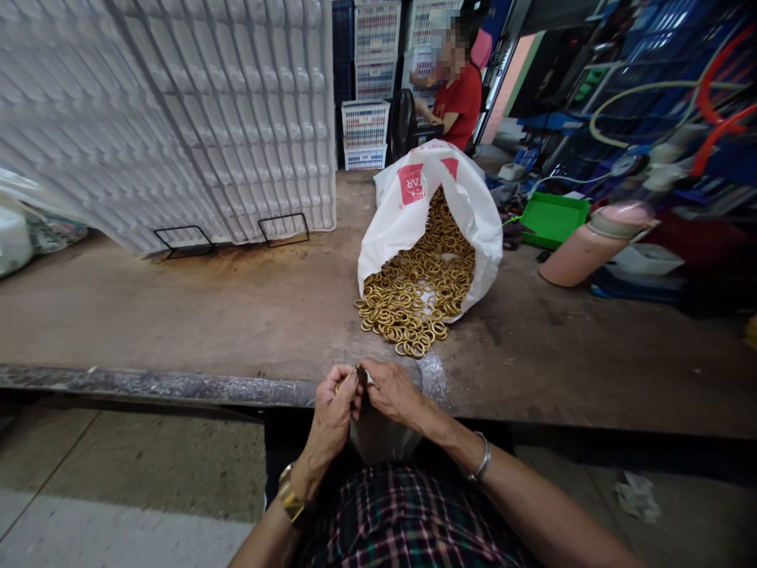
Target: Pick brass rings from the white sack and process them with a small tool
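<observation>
Two black wire stands (177,228) stand beyond and left of the grips. Left grip (343,394) and right grip (387,386), both pinched nearly closed, share one small dark piece (361,374). Beyond them, one white bag (390,217) spills uncountable gold rings (408,304); rightward, one green tray (553,221), one pink bottle (571,254).

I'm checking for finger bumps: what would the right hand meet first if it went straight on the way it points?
The right hand would probably first meet the small dark piece at its fingertips, then the left hand, though depth is unclear.
</observation>
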A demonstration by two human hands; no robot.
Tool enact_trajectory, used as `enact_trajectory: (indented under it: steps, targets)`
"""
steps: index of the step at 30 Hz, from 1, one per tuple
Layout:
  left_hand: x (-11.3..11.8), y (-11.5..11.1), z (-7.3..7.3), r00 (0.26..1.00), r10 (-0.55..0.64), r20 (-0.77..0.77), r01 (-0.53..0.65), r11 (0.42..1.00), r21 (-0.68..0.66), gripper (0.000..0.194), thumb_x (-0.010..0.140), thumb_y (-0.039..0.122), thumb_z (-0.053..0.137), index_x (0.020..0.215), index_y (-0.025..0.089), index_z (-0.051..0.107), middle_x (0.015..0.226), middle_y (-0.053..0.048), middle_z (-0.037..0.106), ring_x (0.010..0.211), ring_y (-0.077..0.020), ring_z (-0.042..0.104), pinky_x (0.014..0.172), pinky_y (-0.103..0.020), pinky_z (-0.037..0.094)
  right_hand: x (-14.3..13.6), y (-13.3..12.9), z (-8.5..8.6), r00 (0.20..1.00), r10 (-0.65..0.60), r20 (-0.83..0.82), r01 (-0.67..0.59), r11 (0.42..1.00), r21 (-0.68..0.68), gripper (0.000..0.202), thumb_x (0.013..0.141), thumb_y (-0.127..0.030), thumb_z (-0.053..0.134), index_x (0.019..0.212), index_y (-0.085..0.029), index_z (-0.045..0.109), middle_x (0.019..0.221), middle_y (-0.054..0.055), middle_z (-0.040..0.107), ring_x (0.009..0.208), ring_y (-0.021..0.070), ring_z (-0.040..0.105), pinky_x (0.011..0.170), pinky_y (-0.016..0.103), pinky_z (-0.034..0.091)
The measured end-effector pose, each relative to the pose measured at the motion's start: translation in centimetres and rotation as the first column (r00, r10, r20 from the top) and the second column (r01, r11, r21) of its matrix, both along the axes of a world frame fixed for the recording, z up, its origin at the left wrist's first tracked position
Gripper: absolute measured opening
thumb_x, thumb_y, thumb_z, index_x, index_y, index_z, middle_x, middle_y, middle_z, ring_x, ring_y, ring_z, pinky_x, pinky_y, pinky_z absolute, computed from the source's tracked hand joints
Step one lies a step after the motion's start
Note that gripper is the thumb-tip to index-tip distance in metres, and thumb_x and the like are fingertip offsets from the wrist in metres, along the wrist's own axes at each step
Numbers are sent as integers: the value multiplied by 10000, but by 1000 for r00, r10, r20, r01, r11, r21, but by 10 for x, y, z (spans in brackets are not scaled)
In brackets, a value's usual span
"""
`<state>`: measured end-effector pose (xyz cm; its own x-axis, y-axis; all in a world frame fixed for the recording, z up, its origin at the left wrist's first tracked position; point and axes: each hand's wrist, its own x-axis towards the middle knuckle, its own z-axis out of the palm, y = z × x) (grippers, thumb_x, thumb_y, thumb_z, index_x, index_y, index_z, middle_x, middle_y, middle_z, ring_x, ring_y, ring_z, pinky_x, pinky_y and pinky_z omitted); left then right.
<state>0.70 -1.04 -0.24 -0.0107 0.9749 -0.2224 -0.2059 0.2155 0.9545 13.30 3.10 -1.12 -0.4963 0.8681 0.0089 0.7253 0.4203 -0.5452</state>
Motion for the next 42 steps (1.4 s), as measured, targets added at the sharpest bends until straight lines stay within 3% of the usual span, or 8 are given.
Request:
enact_trajectory:
  steps: [13,18,22,26,30,35,38,42]
  targets:
    - [-2,-2,0,982,36,-184,-24,998,66,275,788,430,497,705,170,462,523,59,448,429,-60,393,404,-171,325,-4,-2,10,986,14,166,-10,1000,-22,223,780,-144,393,936,-156,552,802,68,655,696,153,578,568,244,285]
    - [2,-15,13,975,-8,-220,35,992,118,271,807,408,500,680,170,469,523,58,429,448,-56,385,434,-173,328,-3,7,13,959,-34,280,43,999,-29,215,791,-177,420,968,-156,540,818,79,659,742,176,596,581,245,307]
    - [6,-18,24,991,-129,23,128,991,28,251,802,399,524,707,175,462,567,53,459,447,-54,394,413,-171,325,1,20,14,940,-87,330,83,996,25,243,765,-131,422,975,-158,541,835,80,648,787,180,592,638,248,343]
    - [1,-12,17,942,-55,330,101,987,-124,255,788,397,549,720,166,465,629,32,497,477,-53,413,385,-153,299,3,35,19,913,-224,341,171,969,179,325,785,-122,388,1084,-193,494,998,84,609,871,182,577,721,265,372]
    - [-3,-10,9,910,-11,414,90,981,-172,251,776,380,571,730,143,500,686,-9,551,512,-61,454,378,-151,293,1,56,28,858,-280,431,180,949,260,382,825,-151,364,1197,-223,417,1025,98,587,827,189,597,695,277,400]
    - [-6,-12,8,874,14,486,102,972,-211,207,722,325,640,776,170,513,658,8,561,498,-66,470,388,-155,294,-1,76,29,840,-283,463,170,947,271,307,850,-133,318,1090,-189,500,944,114,618,816,206,615,662,281,418]
    - [-9,-8,4,851,94,516,84,947,-310,365,598,291,742,884,199,534,625,25,567,491,-70,490,401,-150,297,0,79,25,855,-282,435,172,946,275,285,854,-127,326,1064,-177,513,940,120,621,822,205,616,673,284,417]
    - [-13,3,-1,831,117,543,112,922,-371,424,425,255,828,760,159,587,609,4,591,491,-78,521,396,-144,296,4,79,22,877,-270,396,175,950,260,279,826,-96,351,1043,-176,507,948,122,618,794,205,612,645,295,404]
